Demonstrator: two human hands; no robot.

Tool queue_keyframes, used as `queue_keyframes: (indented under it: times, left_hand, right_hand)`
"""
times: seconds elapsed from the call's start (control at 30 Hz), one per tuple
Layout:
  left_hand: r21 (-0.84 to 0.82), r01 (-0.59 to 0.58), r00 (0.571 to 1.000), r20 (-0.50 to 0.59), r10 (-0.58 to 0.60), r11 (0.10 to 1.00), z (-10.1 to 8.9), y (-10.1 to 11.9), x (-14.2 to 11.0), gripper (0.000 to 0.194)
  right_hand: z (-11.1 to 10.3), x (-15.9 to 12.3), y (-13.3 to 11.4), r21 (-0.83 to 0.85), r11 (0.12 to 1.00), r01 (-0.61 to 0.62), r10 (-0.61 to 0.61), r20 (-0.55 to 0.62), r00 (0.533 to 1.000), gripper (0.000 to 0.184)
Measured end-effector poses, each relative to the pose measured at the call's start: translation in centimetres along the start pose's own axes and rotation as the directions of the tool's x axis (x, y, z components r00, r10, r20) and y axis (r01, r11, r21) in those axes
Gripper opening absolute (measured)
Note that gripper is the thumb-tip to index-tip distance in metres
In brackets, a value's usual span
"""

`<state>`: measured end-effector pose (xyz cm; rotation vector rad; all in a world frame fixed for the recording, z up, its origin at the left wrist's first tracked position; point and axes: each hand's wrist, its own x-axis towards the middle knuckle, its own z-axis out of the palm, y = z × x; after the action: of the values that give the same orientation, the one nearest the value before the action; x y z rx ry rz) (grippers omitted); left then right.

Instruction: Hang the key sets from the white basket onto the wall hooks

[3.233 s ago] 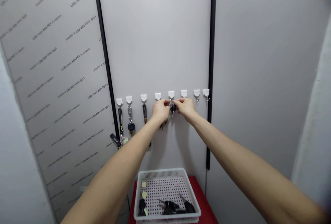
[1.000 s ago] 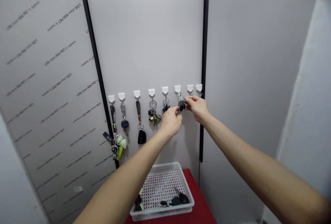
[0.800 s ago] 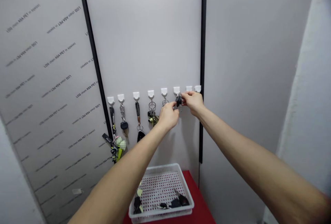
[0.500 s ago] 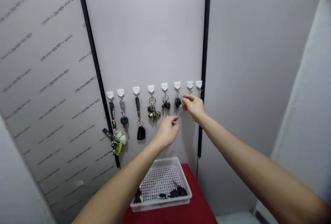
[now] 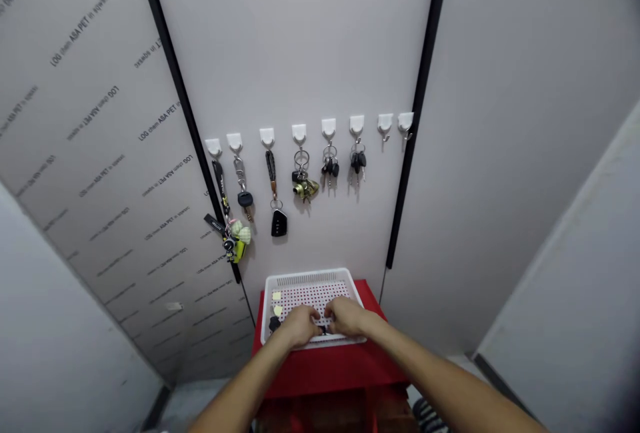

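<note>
Both of my hands are down in the white plastic basket [image 5: 306, 278], near its front rim. My left hand [image 5: 301, 326] has its fingers curled in, with thumb and fingertips at a small dark key [image 5: 323, 330]. From the other side my right hand [image 5: 346, 317] bends its fingers and thumb onto the same key. The hands hide most of it. At the basket's left side lie another black key [image 5: 275, 324] and pale yellow tags [image 5: 277, 311].
Several key sets, such as the key ring with a gold charm [image 5: 305, 188] and the black car key [image 5: 279, 223], hang from white hooks [image 5: 329, 127] on the wall. Two bare hooks [image 5: 385, 123] are at the right. The basket stands on a red surface [image 5: 340, 363].
Both hands have come down from the hanging keys into the basket. The right hand has left the keys on the sixth hook, which still hang there. The view has tilted downward.
</note>
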<state>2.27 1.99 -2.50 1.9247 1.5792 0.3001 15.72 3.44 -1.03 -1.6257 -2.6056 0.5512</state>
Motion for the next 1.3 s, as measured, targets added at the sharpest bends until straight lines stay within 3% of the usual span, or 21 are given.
queue_keyframes:
  times: [0.13, 0.3, 0.43, 0.5, 0.57, 0.7, 0.8, 0.93, 1.13, 1.23, 1.3]
  left_hand:
    - [-0.09, 0.057, 0.997, 0.057, -0.052, 0.994, -0.1, 0.1, 0.1, 0.021]
    - [-0.219, 0.085, 0.986, 0.157, -0.051, 0.972, -0.5, 0.1, 0.2, 0.018]
    - [-0.322, 0.081, 0.996, 0.06, -0.065, 0.943, -1.6, 0.4, 1.0, 0.01]
    - [-0.433, 0.073, 0.997, 0.008, -0.078, 0.899, -2.7, 0.8, 1.3, 0.007]
    - [-0.552, 0.05, 0.997, -0.016, -0.07, 0.832, -4.1, 1.4, 1.3, 0.004]
    - [-0.712, -0.021, 0.999, -0.037, -0.008, 0.702, -6.7, 2.8, 1.0, 0.007]
    - [-0.774, -0.108, 0.994, -0.087, 0.065, 0.623, -8.0, 3.9, 0.7, 0.01]
    - [-0.816, -0.167, 0.986, -0.149, 0.078, 0.554, -9.1, 5.0, 0.5, 0.012]
    - [-0.839, -0.229, 0.963, -0.27, -0.012, 0.494, -9.9, 6.0, -0.1, 0.013]
    - [-0.846, -0.235, 0.963, -0.269, -0.002, 0.478, -10.0, 6.6, -0.4, 0.017]
    - [-0.847, -0.237, 0.966, -0.259, 0.02, 0.477, -10.2, 7.0, -0.6, 0.02]
  right_hand:
    - [0.1, 0.4, 0.0, 0.016, 1.0, 0.012, -0.013, 0.058, 0.998, 0.026]
    - [-0.4, 0.3, 0.4, 0.19, 0.98, 0.053, -0.085, 0.163, 0.983, 0.031]
    - [-1.1, 0.2, 0.6, 0.122, 0.992, 0.025, -0.045, 0.164, 0.985, 0.025]
    - [-1.4, 0.2, 0.6, 0.206, 0.978, 0.019, -0.042, 0.105, 0.994, 0.023]
    - [-1.7, 0.3, 0.6, 0.404, 0.914, 0.033, -0.035, -0.003, 0.999, 0.027]
    - [-3.0, 0.4, 0.1, 0.756, 0.624, 0.196, -0.108, -0.165, 0.98, 0.032]
    - [-4.4, 0.0, -0.6, 0.857, 0.465, 0.221, -0.145, -0.172, 0.974, 0.023]
    - [-5.8, -0.7, -1.3, 0.912, 0.352, 0.209, -0.101, -0.185, 0.978, 0.017]
    - [-7.4, -0.9, -1.5, 0.882, 0.381, 0.275, 0.004, -0.299, 0.954, 0.026]
    - [-8.3, -1.0, -1.5, 0.822, 0.471, 0.321, 0.077, -0.401, 0.913, 0.028]
    - [-8.9, -1.0, -1.5, 0.741, 0.549, 0.388, 0.058, -0.496, 0.866, 0.023]
